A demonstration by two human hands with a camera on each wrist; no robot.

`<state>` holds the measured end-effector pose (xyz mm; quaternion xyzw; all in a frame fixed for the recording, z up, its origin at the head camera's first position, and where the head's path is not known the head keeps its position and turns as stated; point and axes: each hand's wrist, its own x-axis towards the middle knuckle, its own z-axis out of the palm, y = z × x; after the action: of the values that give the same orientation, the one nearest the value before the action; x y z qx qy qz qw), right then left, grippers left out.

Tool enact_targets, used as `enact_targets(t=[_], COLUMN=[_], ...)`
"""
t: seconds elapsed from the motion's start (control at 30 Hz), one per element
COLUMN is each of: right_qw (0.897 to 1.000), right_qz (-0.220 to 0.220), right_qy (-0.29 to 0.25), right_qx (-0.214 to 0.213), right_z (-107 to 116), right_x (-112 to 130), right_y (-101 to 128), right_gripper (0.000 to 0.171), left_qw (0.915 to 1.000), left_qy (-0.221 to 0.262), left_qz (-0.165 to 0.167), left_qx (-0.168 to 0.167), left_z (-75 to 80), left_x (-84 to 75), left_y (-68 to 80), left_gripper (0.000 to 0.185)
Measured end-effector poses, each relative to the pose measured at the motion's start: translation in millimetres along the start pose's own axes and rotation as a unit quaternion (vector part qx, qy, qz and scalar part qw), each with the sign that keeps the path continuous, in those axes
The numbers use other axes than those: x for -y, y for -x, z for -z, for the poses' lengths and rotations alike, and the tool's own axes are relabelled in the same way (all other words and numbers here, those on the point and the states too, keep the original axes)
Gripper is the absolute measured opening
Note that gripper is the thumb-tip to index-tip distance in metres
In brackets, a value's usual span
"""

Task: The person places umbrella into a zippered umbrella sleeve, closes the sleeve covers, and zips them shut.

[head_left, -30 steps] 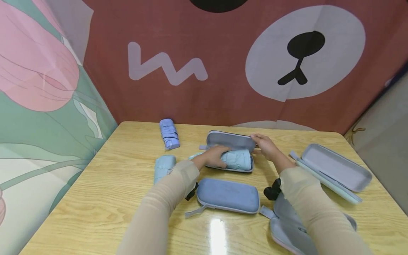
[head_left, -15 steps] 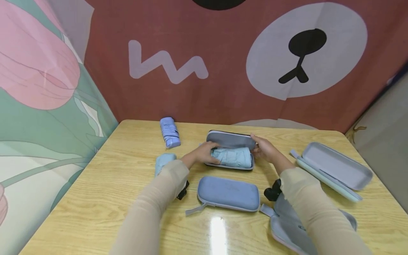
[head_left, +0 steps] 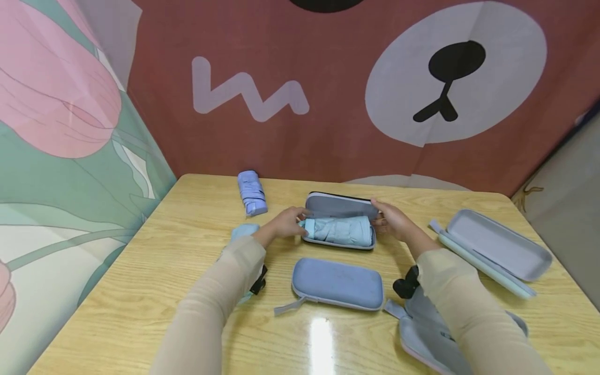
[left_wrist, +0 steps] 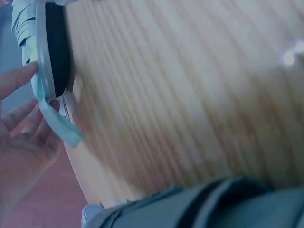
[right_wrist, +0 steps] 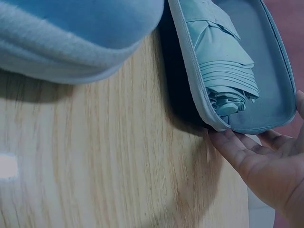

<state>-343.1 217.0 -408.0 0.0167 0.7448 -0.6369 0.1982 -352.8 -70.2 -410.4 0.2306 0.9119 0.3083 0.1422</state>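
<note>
Where curtains (head_left: 328, 130) hang, wooden table (head_left: 140, 291).

The head view is bright and evenly lit from above, with a white glare streak on the glossy table (head_left: 321, 333) at lower centre and only soft, short shadows under the cases; straight lines bow outward toward the frame corners. Both wrist views are dimmer with a bluish cast. The left wrist view is smeared, its wood grain streaked and the bottom edge out of focus, while the right wrist view is sharper, with a dark shadow at centre.
</note>
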Motion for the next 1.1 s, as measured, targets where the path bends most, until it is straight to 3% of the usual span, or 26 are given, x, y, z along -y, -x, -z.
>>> enact_targets(t=[0.23,0.4,0.5,0.67,0.87,1.1], right_qw=[1.000,1.000,1.000,0.999,0.999,1.000], right_qz=[-0.005,-0.006,-0.006,-0.002,0.008,0.014], right_qy=[0.004,0.015,0.016,0.018,0.011,0.014], right_qx=[0.014,0.017,0.020,0.026,0.037,0.023], right_z=[-2,-1,-1,0,0,0], right_x=[6,8,8,5,6,4], right_y=[7,9,11,9,15,15], right_gripper=[0.069,0.071,0.072,0.077,0.079,0.081], left_qw=[0.9989,0.9980,0.9935,0.9747,0.9869,0.9910], left_qy=[0.001,0.030,0.094,0.207,0.152,0.111], left_qz=[0.041,0.055,0.064,0.083,0.052,0.041], left_qx=[0.021,0.012,-0.002,-0.010,-0.016,-0.062], left_z=[7.8,9.5,8.2,5.0,2.4,-5.9], left_x=[0.6,-4.2,-6.7,-7.2,-2.8,-4.4], left_y=[6.6,10.5,11.1,11.2,13.6,12.7], left_gripper=[0.037,0.026,0.025,0.025,0.025,0.021])
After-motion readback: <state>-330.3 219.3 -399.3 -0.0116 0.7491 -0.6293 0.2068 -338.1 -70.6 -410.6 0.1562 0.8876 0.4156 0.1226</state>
